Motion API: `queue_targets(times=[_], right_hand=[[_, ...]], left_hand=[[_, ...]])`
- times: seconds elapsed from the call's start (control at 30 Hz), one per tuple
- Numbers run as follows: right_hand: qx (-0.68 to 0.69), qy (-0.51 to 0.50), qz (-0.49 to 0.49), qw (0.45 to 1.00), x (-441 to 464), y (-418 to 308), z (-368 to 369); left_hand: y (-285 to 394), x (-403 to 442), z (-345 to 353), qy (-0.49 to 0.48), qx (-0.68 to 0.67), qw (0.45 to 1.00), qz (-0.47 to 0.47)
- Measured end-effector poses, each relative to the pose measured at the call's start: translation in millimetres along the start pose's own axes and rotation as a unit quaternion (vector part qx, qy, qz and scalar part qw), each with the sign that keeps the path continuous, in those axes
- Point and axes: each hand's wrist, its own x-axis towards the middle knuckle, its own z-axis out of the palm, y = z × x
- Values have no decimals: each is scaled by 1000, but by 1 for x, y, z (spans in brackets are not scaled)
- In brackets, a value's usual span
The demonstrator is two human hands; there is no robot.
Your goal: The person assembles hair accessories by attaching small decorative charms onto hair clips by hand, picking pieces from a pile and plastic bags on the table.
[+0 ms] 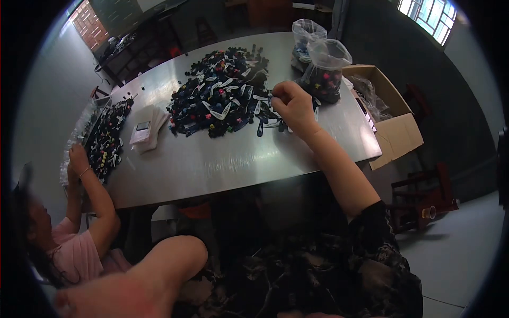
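Note:
My right hand reaches over the steel table, fingers curled together in a pinch at the right edge of a large pile of hair clips. Whatever it pinches, if anything, is too small or hidden to make out. The pile is mostly dark, with white, red, pink and yellow clips mixed in. A few loose clips, among them a dark one, lie just left of and below the hand. My left hand cannot be made out; only a sliver of skin shows at the bottom edge, and a bare bent limb crosses the lower left.
Clear plastic bags of clips stand behind my right hand, beside an open cardboard box. A stack of white packets lies left of the pile. A co-worker's hand is at a smaller clip pile. A stool stands right.

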Motion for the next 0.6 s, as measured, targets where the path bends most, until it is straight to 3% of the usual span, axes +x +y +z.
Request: queue_targets(times=[0.07, 0.13, 0.17, 0.2, 0.23, 0.27, 0.33, 0.4, 0.47, 0.53, 0.6], right_hand=[[-7, 43, -17, 999, 14, -8, -25], [-34, 103, -37, 993, 35, -16, -56], [-61, 123, -60, 989, 51, -16, -74], [-88, 143, -83, 982, 67, -19, -92], [-134, 146, -89, 976, 81, -23, -107], [-179, 149, -96, 968, 96, -26, -121], [-209, 128, -55, 968, 117, -21, -143], [-308, 84, -7, 948, 127, -15, -153], [-307, 85, -12, 948, 119, -27, -148], [-307, 82, -13, 948, 107, -29, -140], [-268, 89, -21, 959, 99, -29, -131]], left_hand=[[-1, -2, -12, 8, -11, 1000, 8], [-62, -37, -10, 18, 10, 991, -129], [-99, -74, -4, -72, 68, 992, -78], [-111, -82, 14, -111, 161, 947, -254], [-133, -103, 17, -168, 225, 893, -352], [-165, -130, 10, -259, 325, 835, -361], [-199, -166, 1, -423, 354, 726, -412], [-210, -200, 2, -469, 379, 653, -458], [-193, -214, 18, -503, 410, 579, -493], [-189, -226, 25, -543, 412, 551, -482], [-184, -234, 31, -586, 459, 526, -411]])
